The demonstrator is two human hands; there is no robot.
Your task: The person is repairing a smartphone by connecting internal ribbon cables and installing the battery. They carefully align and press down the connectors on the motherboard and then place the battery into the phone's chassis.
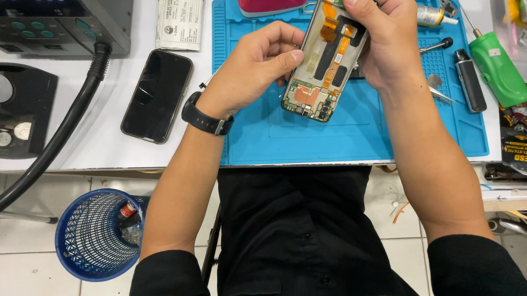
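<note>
Black phone (157,95), blue basket (94,235), green screwdriver (498,68).

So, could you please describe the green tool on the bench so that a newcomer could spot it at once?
Start at the blue work mat covering the white bench. At its right edge, just outside a dark grey stick-shaped device, lies the green tool. It is the only bright green thing there, chunky, with a thin metal tip pointing up-left.

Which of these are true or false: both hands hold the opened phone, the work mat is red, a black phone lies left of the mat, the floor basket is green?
1. Both the left hand and right hand hold the opened phone. True.
2. The work mat is red. False: it is blue.
3. A black phone lies left of the mat. True.
4. The floor basket is green. False: it is blue.
</note>
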